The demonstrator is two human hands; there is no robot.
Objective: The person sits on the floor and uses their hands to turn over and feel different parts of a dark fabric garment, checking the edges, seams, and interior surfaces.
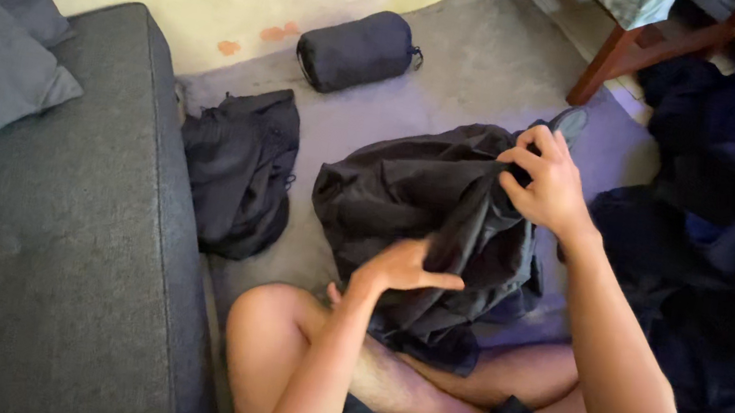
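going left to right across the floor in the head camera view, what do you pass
Grey sofa → crumpled black garment → rolled dark stuff sack → left hand → black jacket → right hand → dark clothes pile.

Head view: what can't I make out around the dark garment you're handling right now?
- Dark garment: its kind and full shape; bunched folds hide them.
- Left hand: fingertips pressed into the cloth, grip unclear.
- Right hand: pinches the upper edge; fingertips partly hidden by cloth.
- Dark pile: cut off by the right edge.
- Wooden furniture leg: its top is cut off.
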